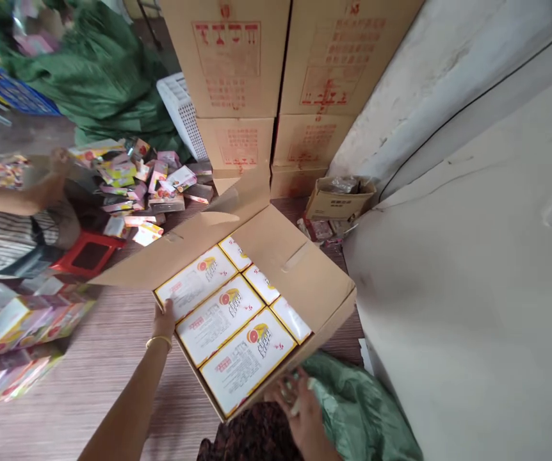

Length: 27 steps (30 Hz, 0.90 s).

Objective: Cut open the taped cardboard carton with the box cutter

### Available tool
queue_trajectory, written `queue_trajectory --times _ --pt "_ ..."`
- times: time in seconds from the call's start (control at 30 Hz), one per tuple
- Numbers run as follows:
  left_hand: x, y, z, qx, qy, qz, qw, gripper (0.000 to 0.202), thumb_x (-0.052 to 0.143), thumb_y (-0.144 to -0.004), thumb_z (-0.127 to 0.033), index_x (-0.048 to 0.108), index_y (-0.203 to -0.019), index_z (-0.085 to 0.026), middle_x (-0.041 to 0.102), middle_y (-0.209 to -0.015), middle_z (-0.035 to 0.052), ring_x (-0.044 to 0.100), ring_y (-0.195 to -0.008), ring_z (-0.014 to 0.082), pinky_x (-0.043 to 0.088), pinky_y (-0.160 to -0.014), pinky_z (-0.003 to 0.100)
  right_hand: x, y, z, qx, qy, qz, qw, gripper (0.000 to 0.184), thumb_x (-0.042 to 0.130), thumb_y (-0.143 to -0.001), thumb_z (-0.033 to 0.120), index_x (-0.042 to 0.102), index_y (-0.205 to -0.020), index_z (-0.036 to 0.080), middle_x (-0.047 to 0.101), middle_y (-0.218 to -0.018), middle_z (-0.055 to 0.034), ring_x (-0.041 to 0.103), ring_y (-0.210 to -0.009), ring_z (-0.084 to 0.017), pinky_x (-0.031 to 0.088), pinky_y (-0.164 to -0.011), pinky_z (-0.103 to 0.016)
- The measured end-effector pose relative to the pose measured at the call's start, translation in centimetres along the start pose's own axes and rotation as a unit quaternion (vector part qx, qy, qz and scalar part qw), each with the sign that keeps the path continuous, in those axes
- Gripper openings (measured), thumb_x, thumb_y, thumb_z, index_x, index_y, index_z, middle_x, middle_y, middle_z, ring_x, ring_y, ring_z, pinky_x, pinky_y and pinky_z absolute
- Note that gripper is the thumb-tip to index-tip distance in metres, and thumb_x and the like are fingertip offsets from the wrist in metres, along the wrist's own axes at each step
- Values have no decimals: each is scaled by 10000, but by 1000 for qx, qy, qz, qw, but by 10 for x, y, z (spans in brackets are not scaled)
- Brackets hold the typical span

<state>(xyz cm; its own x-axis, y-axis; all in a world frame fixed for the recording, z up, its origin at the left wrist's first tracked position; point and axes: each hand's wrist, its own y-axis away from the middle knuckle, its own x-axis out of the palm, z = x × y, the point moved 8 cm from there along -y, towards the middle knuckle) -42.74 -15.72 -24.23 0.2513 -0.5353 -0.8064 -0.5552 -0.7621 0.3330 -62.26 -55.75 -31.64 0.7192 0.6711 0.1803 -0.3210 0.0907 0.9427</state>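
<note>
Fingers of the left hand (164, 318) rest spread on the near-left edge of an open cardboard carton (305, 282); the right hand (300, 403) curls under its near corner, grip unclear. Inside, white packs (218, 317) with yellow borders and a grapefruit picture lie flat in tight rows. It sits tilted on a striped wooden floor (107, 365), beside a green sack (357, 410). Stacked brown boxes (276, 70) stand behind, loose packets (136, 182) scattered left near another person's arm (11, 195).
</note>
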Motion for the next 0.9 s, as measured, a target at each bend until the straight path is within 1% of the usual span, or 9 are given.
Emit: queue_trajectory --times 0.07,0.1,0.2,0.33,0.43,0.53,0.6,0.77,0.9 --pt "-2 8 0 -27 -8 4 1000 555 436 -917 -405 443 -1391 -116 602 -1203 187 562 -1157 342 427 -1035 504 -22 2 79 -167 108 -73 977 738 599 -622 729 473 -1145 224 598 -1172 -115 592 -1053 -307 507 -886 -508" --pt "-4 17 1 -34 -19 -2 999 611 442 -912 -427 386 -1436 -118 571 -1246 206 519 -1207 375 391 -1051 546 -24 9 122 -278 192 -103 936 638 531 -718 692 496 -1128 204 589 -1179 -131 571 -1082 -308 472 -943 -524" --pt "-18 55 -12 18 -80 -76 994 713 432 -906 -469 254 -1505 -126 452 -1365 234 387 -1320 395 348 -1077 568 25 33 199 -532 440 -12 723 333 400 -906 396 562 -1106 186 582 -1220 -141 512 -1178 -292 390 -1039 -528" --pt "-18 107 -76 274 -207 -99 934 509 436 -910 -428 521 -1346 -179 386 -1429 176 262 -1411 310 270 -1163 478 112 38 171 -625 622 205 426 393 379 -854 91 604 -1165 177 591 -1273 -110 492 -1231 -258 428 -1004 -453" --pt "-25 108 -128 379 -284 -120 873 456 390 -938 -414 562 -1322 -237 293 -1523 106 60 -1474 303 83 -1201 527 150 21 137 -625 683 233 297 421 448 -835 57 610 -1210 157 571 -1315 -126 491 -1244 -268 435 -996 -429" --pt "-40 68 -165 372 -316 -148 860 509 353 -958 -398 435 -1437 -247 161 -1589 84 15 -1479 302 30 -1188 557 162 7 126 -630 693 230 264 511 397 -839 28 537 -1322 118 530 -1357 -153 475 -1267 -283 369 -1076 -468" --pt "-38 27 -171 321 -332 -100 881 530 339 -962 -395 375 -1471 -250 163 -1589 105 101 -1471 307 87 -1176 572 161 4 128 -634 686 240 264 585 327 -841 3 449 -1403 106 499 -1389 -150 450 -1295 -265 344 -1106 -452" --pt "-12 -61 -152 233 -338 14 912 560 374 -940 -416 387 -1467 -227 241 -1554 163 265 -1415 331 272 -1126 515 165 24 156 -621 700 273 222 596 315 -835 13 437 -1411 102 559 -1308 -141 486 -1228 -270 392 -1058 -431" --pt "18 -93 -136 288 -379 81 876 479 416 -887 -284 544 -1342 -213 383 -1501 100 246 -1413 308 234 -1145 484 176 49 217 -612 714 277 196 572 390 -818 45 487 -1378 108 602 -1233 -155 534 -1122 -297 414 -1009 -464"
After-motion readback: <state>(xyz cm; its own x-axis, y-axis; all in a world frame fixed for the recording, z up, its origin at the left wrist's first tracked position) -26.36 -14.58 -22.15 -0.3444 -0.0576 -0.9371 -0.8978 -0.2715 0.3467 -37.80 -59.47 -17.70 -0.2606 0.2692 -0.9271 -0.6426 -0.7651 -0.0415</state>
